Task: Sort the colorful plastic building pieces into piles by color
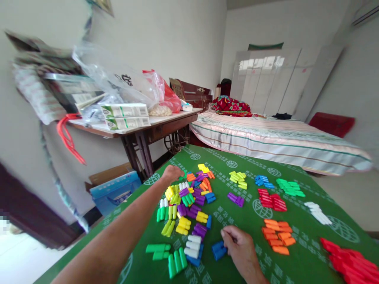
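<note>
Short plastic pieces shaped like pen caps lie in groups on a green printed tabletop [213, 157]. My left hand [173, 173] reaches to the far end of a mixed-colour heap [189, 197], its fingers closed at a small green cap [185, 173]. Closer to me, my right hand [241, 246] rests low with curled fingers, right beside a few blue caps [218, 251]; whether anything is inside the fingers is hidden. Left of those blue caps lie white caps [193, 247] and green caps [177, 263].
Single-colour groups lie to the right: yellow [238, 179], purple [236, 199], red [271, 200], orange [278, 236], green [290, 187], white [318, 213]. A larger red pile [351, 260] sits at the right edge. Beyond stand a cluttered sewing table [166, 132] and a bed [266, 134].
</note>
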Motion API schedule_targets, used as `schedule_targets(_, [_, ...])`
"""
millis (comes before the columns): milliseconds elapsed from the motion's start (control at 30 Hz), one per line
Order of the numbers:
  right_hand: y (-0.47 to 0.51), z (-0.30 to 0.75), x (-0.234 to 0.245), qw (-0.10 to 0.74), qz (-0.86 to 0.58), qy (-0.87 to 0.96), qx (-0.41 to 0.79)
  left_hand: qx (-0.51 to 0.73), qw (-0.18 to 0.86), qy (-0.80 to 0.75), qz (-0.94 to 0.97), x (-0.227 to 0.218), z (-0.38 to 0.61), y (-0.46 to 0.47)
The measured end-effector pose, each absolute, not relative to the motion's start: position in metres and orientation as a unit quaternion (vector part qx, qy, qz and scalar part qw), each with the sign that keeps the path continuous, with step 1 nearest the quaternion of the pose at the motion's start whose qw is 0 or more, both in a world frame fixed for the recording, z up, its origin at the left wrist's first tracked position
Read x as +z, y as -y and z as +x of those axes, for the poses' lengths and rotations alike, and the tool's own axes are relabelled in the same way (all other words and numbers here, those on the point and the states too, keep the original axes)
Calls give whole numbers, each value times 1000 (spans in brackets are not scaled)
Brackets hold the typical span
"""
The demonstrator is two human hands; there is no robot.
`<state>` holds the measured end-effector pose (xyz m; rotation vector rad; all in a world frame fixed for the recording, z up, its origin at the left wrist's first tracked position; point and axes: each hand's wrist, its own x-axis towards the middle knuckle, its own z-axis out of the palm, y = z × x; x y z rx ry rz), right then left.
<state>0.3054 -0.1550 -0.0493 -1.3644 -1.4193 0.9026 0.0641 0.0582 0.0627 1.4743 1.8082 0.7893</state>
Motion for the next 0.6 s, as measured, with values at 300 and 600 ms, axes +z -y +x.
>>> schedule_targets(300, [162,302,-34,497,-544,626,254,360,500,-592,520,73,94,40])
schedule_targets(600, [192,269,5,472,-489,729,76,378,604,-518,473,44,126,146])
